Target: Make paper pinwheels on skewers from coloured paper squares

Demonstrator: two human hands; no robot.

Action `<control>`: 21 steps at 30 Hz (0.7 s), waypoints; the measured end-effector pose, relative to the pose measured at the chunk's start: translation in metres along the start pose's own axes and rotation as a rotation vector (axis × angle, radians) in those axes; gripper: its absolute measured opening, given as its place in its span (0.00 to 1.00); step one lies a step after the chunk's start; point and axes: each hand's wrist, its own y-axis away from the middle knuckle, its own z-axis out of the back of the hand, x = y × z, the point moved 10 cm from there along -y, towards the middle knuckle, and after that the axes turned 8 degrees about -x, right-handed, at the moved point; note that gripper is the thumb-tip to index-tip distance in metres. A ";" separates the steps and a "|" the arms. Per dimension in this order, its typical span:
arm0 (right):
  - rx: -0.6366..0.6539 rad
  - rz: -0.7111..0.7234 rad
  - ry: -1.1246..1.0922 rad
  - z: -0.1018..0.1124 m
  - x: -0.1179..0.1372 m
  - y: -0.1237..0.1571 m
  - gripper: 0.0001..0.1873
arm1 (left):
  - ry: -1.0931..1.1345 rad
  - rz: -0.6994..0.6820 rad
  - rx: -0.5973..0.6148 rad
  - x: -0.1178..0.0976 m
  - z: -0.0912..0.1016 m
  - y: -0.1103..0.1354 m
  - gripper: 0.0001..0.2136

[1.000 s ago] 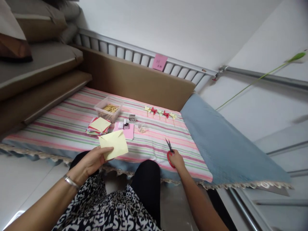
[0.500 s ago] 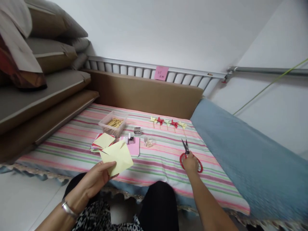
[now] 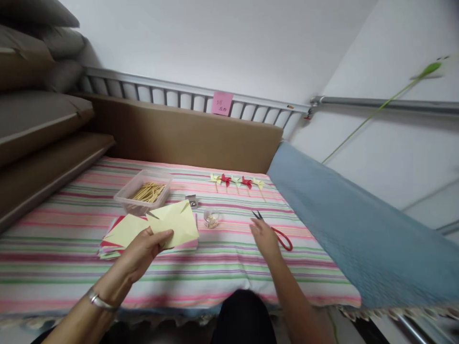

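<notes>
My left hand (image 3: 148, 246) is closed on a pale yellow square of paper (image 3: 175, 223) with slits cut in from its corners, thumb on top. Behind that sheet lies a stack of coloured paper squares (image 3: 120, 234), another yellow one on top. My right hand (image 3: 265, 239), slightly blurred, is open above the scissors, its fingers stretched out. Under and beside it the red-handled scissors (image 3: 285, 240) lie on the striped cloth, dark blades pointing away; the hand hides their middle.
A clear plastic box (image 3: 125, 196) holds thin wooden sticks (image 3: 148, 192). Nearby are a small box of metal pins (image 3: 192, 202) and a clear cup of small pieces (image 3: 211, 220). Several paper pinwheels (image 3: 235, 181) lie in a row at the back, before a brown board (image 3: 179, 134).
My right hand has let go of the scissors and moved left off the handles, leaving them on the cloth. My left hand still holds the yellow paper. The view has shifted.
</notes>
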 end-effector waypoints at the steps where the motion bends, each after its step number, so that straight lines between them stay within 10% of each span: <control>1: 0.027 0.026 -0.069 -0.007 0.022 0.008 0.21 | 0.008 -0.014 0.026 -0.004 -0.004 -0.009 0.12; 5: 0.210 0.023 -0.710 -0.041 0.120 0.034 0.19 | 0.100 -0.046 0.041 -0.012 -0.005 -0.033 0.15; 10: 0.224 0.015 -0.929 -0.074 0.190 0.041 0.13 | 0.174 -0.010 0.051 -0.006 0.015 -0.045 0.16; 15: 0.199 -0.034 -0.970 -0.118 0.178 0.051 0.12 | 0.180 -0.036 0.009 -0.008 0.030 -0.052 0.17; 21: 0.060 -0.003 -1.002 -0.119 0.154 0.058 0.09 | 0.111 0.001 -0.035 0.000 0.036 -0.054 0.17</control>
